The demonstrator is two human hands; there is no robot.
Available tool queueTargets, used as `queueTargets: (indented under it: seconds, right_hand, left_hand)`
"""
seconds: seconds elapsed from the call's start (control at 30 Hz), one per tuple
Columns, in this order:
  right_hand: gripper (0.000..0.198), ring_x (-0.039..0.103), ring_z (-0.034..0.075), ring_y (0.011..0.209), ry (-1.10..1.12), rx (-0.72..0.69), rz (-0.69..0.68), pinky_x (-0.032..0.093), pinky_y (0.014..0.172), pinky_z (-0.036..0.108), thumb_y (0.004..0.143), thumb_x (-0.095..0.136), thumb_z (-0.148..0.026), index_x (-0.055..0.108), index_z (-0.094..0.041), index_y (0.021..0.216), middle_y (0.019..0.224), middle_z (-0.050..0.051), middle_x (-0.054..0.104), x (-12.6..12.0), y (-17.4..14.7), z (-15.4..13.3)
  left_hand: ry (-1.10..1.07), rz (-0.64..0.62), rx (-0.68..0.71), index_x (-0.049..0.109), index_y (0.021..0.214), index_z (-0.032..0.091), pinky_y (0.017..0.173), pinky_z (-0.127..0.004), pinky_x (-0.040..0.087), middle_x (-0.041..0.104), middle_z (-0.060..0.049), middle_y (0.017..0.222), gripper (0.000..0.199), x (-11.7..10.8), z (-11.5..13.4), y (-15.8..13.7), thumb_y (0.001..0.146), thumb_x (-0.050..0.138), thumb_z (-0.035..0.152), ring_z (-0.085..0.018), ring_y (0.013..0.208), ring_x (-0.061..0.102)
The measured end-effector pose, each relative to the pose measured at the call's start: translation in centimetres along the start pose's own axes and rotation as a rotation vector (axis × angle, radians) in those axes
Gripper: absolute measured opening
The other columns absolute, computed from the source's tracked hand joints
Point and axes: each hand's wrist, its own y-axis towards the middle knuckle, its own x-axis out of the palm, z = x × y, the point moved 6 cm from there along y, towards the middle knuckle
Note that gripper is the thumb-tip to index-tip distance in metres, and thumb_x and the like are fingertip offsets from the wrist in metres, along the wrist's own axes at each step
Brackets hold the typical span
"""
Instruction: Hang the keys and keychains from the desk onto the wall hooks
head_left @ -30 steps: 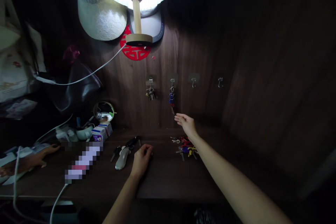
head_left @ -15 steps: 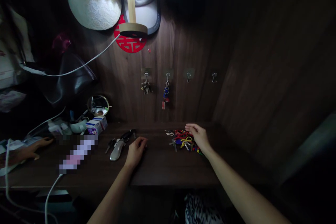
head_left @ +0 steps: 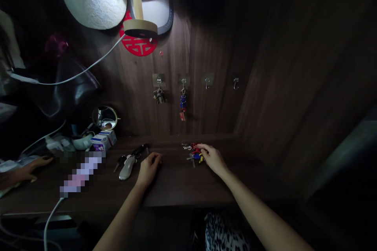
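Observation:
My right hand (head_left: 214,159) is over a small pile of keys (head_left: 193,157) with red, blue and yellow cords or tags. Its thumb and fingers close on the red part of the pile, and the palm hides the keys on the right side. My left hand (head_left: 149,168) rests on the desk with its fingers curled in and nothing visible in them. Just left of it lie dark-headed keys with a silver, rounded fob (head_left: 127,168). On the wall, one metal bunch of keys (head_left: 159,96) and another with blue and red tags (head_left: 183,104) hang from hooks.
Two more hooks (head_left: 207,83) are on the wall to the right. A lamp (head_left: 137,4) hangs above, its white cable running left. A small box (head_left: 103,140), a round mirror (head_left: 105,118) and a pixelated item with a cable stand on the desk's left side.
My right hand has come down and to the left onto the keys, its fingers now touching the red part. My left hand stays on the desk. The view has shifted slightly.

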Motion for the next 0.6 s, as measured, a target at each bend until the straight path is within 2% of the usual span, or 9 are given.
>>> queueTargets:
  seconds: [0.1,0.2,0.27,0.4,0.6]
  right_hand:
    - [0.036,0.059,0.020,0.103,-0.205,-0.057,-0.066,0.040,0.095,0.040,0.080,0.042,-0.015,0.063,-0.026,0.107,0.109,0.004,0.066,1.2,-0.4,-0.4]
    - [0.041,0.052,0.020,0.114,-0.314,-0.089,-0.095,0.029,0.104,0.045,0.083,0.038,-0.013,0.058,-0.025,0.116,0.121,0.004,0.060,2.1,-0.9,-0.3]
    - [0.041,0.048,0.020,0.119,-0.333,-0.128,-0.135,0.026,0.105,0.047,0.085,0.038,-0.015,0.055,-0.025,0.120,0.126,0.004,0.056,2.6,-1.3,-0.3]
    - [0.037,0.045,0.020,0.122,-0.325,-0.213,-0.242,0.029,0.105,0.046,0.088,0.038,-0.021,0.056,-0.023,0.119,0.129,0.006,0.053,3.7,-1.9,-1.2]
    - [0.037,0.041,0.019,0.125,-0.290,-0.289,-0.349,0.027,0.107,0.045,0.090,0.037,-0.024,0.054,-0.024,0.122,0.133,0.006,0.050,5.8,-3.4,-4.7]
  left_hand:
    - [0.011,-0.003,-0.007,0.063,0.082,0.019,0.060,-0.025,0.045,0.065,0.000,0.065,0.034,0.0,-0.1,0.0,0.077,0.046,0.048,-0.017,0.063,0.061]
    - [0.007,-0.008,-0.004,0.063,0.082,0.019,0.060,-0.025,0.044,0.064,0.000,0.064,0.034,0.1,-0.1,0.0,0.076,0.046,0.048,-0.017,0.062,0.061]
    - [-0.001,-0.014,-0.001,0.063,0.082,0.019,0.060,-0.025,0.045,0.064,0.000,0.065,0.035,0.1,0.0,0.0,0.076,0.046,0.049,-0.016,0.062,0.061]
    - [0.003,-0.025,-0.011,0.063,0.083,0.019,0.059,-0.024,0.045,0.064,0.001,0.064,0.036,0.2,-0.1,0.0,0.076,0.045,0.049,-0.016,0.061,0.060]
    - [0.063,-0.045,0.049,0.063,0.085,0.020,0.067,-0.026,0.047,0.068,-0.001,0.078,0.031,0.4,0.0,-0.1,0.079,0.044,0.043,-0.017,0.071,0.063]
